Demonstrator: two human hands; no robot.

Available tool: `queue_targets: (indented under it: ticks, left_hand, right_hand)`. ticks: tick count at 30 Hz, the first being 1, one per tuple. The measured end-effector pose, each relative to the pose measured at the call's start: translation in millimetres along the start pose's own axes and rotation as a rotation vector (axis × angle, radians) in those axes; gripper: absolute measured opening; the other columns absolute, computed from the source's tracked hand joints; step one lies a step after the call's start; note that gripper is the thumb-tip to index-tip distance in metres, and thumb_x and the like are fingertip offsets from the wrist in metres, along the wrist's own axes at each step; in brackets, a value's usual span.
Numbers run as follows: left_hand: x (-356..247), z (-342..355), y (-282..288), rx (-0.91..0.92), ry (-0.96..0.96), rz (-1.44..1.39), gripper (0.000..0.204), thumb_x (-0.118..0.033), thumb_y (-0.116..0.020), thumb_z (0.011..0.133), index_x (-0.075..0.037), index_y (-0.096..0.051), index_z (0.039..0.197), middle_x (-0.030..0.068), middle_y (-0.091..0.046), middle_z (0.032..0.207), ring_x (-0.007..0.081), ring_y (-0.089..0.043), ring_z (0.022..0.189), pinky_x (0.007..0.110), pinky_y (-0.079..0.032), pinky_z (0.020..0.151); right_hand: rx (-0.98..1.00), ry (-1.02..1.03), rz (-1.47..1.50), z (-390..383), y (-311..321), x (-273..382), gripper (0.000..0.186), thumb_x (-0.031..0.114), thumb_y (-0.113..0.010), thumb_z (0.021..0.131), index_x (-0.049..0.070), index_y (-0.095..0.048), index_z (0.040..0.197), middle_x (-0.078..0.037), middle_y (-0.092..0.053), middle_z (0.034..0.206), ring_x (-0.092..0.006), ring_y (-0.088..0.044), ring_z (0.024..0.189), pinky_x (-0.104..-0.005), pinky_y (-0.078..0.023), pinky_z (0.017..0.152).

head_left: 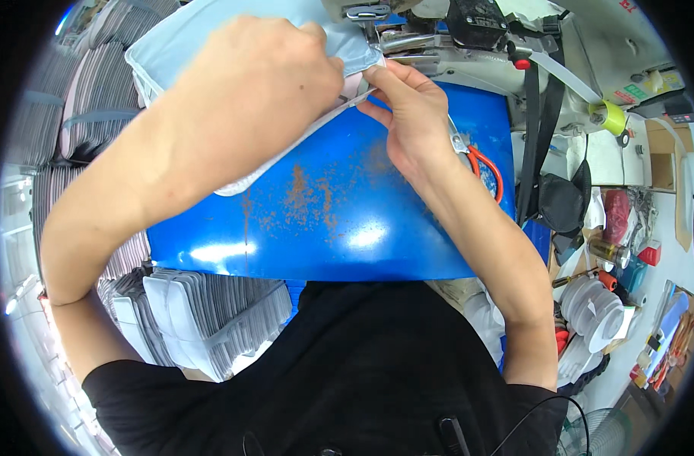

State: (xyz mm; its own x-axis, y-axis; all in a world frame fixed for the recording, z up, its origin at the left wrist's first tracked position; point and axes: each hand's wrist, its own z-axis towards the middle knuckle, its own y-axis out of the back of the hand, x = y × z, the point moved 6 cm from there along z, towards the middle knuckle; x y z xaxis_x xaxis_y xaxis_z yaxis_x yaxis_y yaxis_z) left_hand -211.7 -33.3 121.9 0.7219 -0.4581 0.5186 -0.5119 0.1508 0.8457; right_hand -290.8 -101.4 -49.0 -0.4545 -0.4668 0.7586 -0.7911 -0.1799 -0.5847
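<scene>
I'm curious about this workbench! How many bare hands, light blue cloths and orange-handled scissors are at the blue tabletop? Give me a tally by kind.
Bare hands: 2, the left hand and the right hand
Light blue cloth: 1 piece, though its layers can't be counted
Orange-handled scissors: 1 pair
Total: 4

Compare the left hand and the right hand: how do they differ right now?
The left hand is curled with its fingertips hidden; the right hand visibly pinches the edge of the light blue fabric piece. The left hand shows its knuckles over the fabric piece; the right hand sits at its corner, nearer the orange-handled scissors. Both are bare.
</scene>
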Motion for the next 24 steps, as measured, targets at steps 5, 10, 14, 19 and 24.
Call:
queue_targets:
  ticks: [5, 10, 14, 19, 24]
  left_hand:
    - [-21.4, 2.6, -6.1, 0.000, 0.049, -0.089, 0.042, -0.013, -0.069, 0.083, -0.001, -0.067, 0.123, 0.0120, -0.067, 0.087, 0.0278, -0.073, 0.069, 0.036, -0.058, 0.062]
    - [-41.9, 12.1, -8.9, -0.050, 0.151, -0.154, 0.042, -0.012, -0.068, 0.082, 0.006, -0.064, 0.120, 0.0128, -0.068, 0.084, 0.0274, -0.073, 0.068, 0.036, -0.057, 0.058]
    - [-50.7, 21.8, -13.8, -0.106, 0.235, -0.233, 0.039, -0.009, -0.066, 0.082, 0.009, -0.063, 0.117, 0.0125, -0.069, 0.081, 0.0272, -0.073, 0.068, 0.035, -0.057, 0.057]
    - [-55.3, 30.7, -18.4, -0.116, 0.287, -0.269, 0.022, -0.006, -0.065, 0.082, 0.005, -0.061, 0.101, 0.0129, -0.069, 0.079, 0.0273, -0.074, 0.067, 0.036, -0.057, 0.057]
    - [-56.3, 36.9, -29.2, -0.161, 0.340, -0.330, 0.017, -0.005, -0.063, 0.082, 0.004, -0.058, 0.095, 0.0183, -0.071, 0.082, 0.0348, -0.073, 0.066, 0.042, -0.058, 0.059]
  right_hand:
    - [-0.011, -0.017, 0.028, -5.8, 0.4, -1.5, 0.023, 0.009, -0.073, 0.093, 0.000, -0.071, 0.115, -0.005, -0.073, 0.101, -0.0139, -0.069, 0.091, -0.0338, -0.057, 0.080]
    - [0.011, 0.028, 0.077, -3.1, 10.2, -7.0, 0.023, 0.008, -0.072, 0.096, 0.000, -0.070, 0.117, -0.008, -0.074, 0.105, -0.0142, -0.070, 0.092, -0.0307, -0.057, 0.080]
    - [0.053, 0.015, 0.170, -11.8, 5.5, -6.6, 0.029, 0.009, -0.072, 0.096, -0.006, -0.067, 0.122, -0.012, -0.073, 0.107, -0.0156, -0.070, 0.092, -0.0296, -0.057, 0.080]
    - [0.054, 0.085, 0.158, -17.7, 6.3, -4.0, 0.034, 0.011, -0.073, 0.098, -0.008, -0.064, 0.125, -0.012, -0.073, 0.108, -0.0142, -0.069, 0.092, -0.0273, -0.057, 0.079]
    - [0.075, 0.122, 0.125, -16.3, 7.4, -5.2, 0.034, 0.013, -0.074, 0.097, -0.008, -0.066, 0.123, -0.010, -0.073, 0.107, -0.0116, -0.067, 0.090, -0.0254, -0.056, 0.077]
